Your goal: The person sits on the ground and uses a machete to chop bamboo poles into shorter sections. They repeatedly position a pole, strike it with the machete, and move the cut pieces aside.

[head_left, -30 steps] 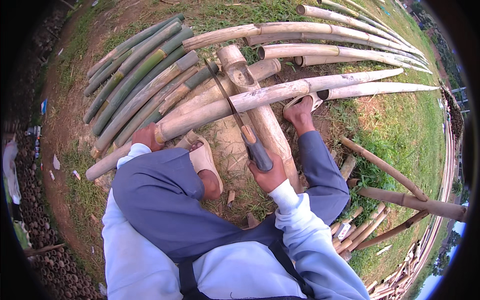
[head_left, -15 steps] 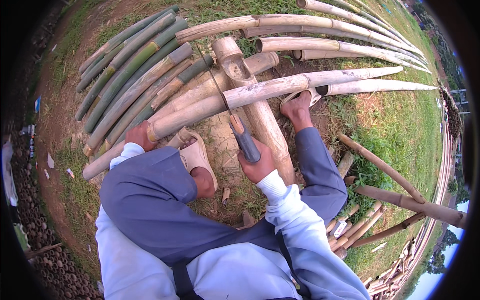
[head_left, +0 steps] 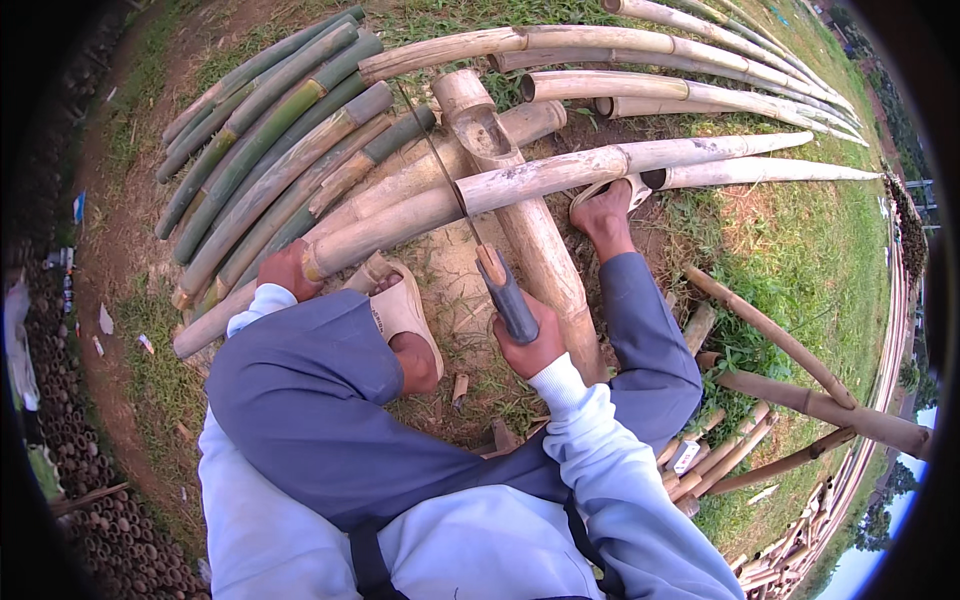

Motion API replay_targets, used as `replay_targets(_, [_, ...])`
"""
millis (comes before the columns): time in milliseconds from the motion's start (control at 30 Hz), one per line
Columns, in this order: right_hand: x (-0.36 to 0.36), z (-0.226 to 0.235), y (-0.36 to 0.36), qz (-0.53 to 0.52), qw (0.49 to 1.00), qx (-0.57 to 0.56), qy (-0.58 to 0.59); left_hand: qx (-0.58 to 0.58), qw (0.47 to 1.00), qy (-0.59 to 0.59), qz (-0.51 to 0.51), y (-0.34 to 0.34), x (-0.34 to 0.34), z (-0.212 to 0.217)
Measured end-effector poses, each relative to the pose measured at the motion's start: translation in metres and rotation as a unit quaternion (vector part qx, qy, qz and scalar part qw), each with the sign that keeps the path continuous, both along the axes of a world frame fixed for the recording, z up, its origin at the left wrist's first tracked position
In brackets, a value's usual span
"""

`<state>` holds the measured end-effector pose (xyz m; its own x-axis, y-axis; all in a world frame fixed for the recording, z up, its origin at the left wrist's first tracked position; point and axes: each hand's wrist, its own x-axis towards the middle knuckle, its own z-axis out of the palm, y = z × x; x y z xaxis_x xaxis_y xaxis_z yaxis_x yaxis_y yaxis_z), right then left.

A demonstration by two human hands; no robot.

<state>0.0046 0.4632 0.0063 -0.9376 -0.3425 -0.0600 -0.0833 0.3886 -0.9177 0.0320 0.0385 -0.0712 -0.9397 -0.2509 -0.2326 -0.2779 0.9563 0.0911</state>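
A pale bamboo pole (head_left: 560, 174) lies across in front of me, resting on a thick notched bamboo post (head_left: 543, 255). My left hand (head_left: 287, 273) is closed round the pole near its left end. My right hand (head_left: 531, 340) grips the dark handle of a hand saw (head_left: 508, 296). The thin blade reaches away from me and sits in a cut across the pole, just left of the post. My sandalled feet are on either side of the post, below the pole.
Green and tan bamboo lengths (head_left: 270, 130) lie side by side at the far left. Long pale poles (head_left: 620, 90) stretch off to the far right. A bamboo frame (head_left: 800, 400) stands at my right, by short cut pieces (head_left: 735, 450). Stacked bamboo ends (head_left: 120, 540) show at lower left.
My right hand has drawn the saw back toward me and slightly right. My left hand stays on the pole. The whole view has shifted a little.
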Motion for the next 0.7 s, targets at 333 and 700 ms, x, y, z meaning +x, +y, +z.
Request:
replay_targets(333, [0.125,0.08,0.077,-0.017,0.991,0.089,-0.1,-0.002,1.0,0.003,-0.002,-0.003,0.007,-0.002])
replay_targets(700, [0.018,-0.008,0.012,0.011,1.0,-0.024,0.015,-0.011,0.998,-0.041,0.054,-0.028,0.029,-0.027])
